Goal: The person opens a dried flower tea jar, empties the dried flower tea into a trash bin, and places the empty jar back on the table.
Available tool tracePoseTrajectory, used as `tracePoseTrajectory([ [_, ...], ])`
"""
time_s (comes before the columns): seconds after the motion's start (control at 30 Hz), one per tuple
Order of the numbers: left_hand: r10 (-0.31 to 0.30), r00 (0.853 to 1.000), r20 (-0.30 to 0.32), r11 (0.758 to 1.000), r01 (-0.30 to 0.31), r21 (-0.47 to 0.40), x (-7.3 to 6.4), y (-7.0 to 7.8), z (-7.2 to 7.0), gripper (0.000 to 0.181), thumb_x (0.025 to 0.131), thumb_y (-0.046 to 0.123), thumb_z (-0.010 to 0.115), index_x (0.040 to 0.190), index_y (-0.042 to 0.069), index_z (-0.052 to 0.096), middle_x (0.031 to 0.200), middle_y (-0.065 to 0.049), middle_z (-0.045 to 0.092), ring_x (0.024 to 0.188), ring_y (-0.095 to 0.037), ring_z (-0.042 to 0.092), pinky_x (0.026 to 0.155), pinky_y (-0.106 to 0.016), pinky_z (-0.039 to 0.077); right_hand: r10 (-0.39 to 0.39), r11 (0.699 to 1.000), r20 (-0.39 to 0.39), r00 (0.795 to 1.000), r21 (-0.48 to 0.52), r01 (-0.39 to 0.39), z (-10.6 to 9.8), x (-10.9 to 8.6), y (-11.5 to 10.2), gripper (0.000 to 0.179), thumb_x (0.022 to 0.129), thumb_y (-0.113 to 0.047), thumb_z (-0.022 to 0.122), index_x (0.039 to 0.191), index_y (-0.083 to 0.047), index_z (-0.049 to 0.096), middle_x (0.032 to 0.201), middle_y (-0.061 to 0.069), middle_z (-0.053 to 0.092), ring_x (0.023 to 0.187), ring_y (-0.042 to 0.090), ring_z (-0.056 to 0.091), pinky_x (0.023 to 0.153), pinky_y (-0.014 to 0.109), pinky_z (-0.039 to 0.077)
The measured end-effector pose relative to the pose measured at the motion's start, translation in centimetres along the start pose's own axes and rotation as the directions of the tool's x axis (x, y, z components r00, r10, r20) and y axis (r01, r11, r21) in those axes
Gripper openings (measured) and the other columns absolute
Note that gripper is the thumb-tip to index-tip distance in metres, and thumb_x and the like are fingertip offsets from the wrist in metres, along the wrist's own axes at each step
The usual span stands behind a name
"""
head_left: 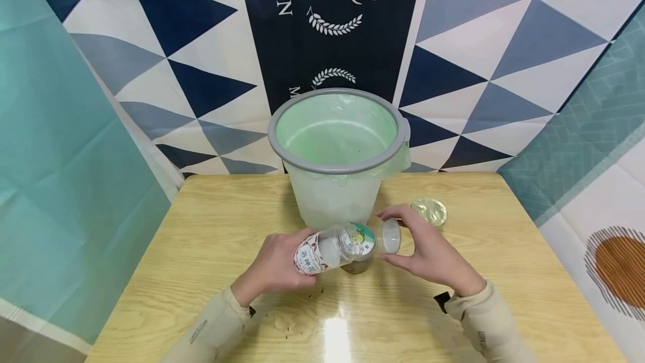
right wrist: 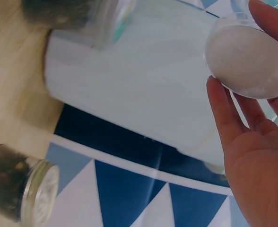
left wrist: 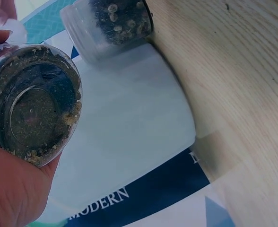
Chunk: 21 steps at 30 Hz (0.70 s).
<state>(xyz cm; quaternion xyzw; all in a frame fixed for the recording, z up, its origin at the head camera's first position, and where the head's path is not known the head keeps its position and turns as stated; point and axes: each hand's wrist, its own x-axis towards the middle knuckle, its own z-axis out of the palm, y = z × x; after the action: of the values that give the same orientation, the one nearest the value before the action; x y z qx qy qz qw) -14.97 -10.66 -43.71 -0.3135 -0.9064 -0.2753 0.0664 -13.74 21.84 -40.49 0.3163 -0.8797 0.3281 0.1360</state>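
My left hand (head_left: pixel 282 259) grips a clear plastic jar (head_left: pixel 330 251) with a white label printed with red flowers. The jar is tilted, its top end toward the right. Dark crumbs cling inside its base, seen in the left wrist view. My right hand (head_left: pixel 423 248) holds a clear plastic lid (right wrist: pixel 247 61) by its rim, between thumb and fingertips. In the head view the lid (head_left: pixel 390 235) is just right of the jar's top end. Behind the held jar stands a second jar (left wrist: pixel 122 23) with dark, pebbly contents, partly hidden in the head view.
A bin (head_left: pixel 335 198) with a grey rim and pale green liner stands just beyond my hands. A third jar (right wrist: pixel 9 182) with a silvery lid (head_left: pixel 430 212) stands right of the bin. Dark specks lie on the wooden table (head_left: pixel 211 256). Patterned cloth (head_left: pixel 211 88) hangs behind.
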Motion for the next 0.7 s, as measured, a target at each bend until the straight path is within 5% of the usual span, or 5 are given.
tracePoseTrajectory([
  [0.3,0.024,1.000,-0.018,1.000,-0.024,0.013,0.4,0.2,0.0,0.069,0.056,0.033,0.092,0.119,0.025,0.065,0.086,0.017,0.067,0.069,0.000,0.056,0.061,-0.022,0.046,0.048,0.994,-0.008,0.999,-0.102,-0.048,0.2,-1.2,2.3,0.082,0.060,0.002,0.094,0.134,-0.014,0.063,0.123,0.004,0.054,0.110,0.019,0.055,0.085,0.042,0.058],
  [0.7,0.024,0.999,-0.029,1.000,-0.024,-0.005,0.2,0.1,-0.4,0.066,0.057,0.032,0.090,0.118,0.024,0.065,0.084,0.017,0.066,0.067,0.001,0.055,0.059,-0.020,0.044,0.150,0.982,0.084,0.985,-0.124,-0.139,2.9,-2.4,4.5,0.075,0.070,-0.010,0.094,0.138,-0.009,0.062,0.124,0.007,0.064,0.112,0.025,0.063,0.092,0.050,0.058],
])
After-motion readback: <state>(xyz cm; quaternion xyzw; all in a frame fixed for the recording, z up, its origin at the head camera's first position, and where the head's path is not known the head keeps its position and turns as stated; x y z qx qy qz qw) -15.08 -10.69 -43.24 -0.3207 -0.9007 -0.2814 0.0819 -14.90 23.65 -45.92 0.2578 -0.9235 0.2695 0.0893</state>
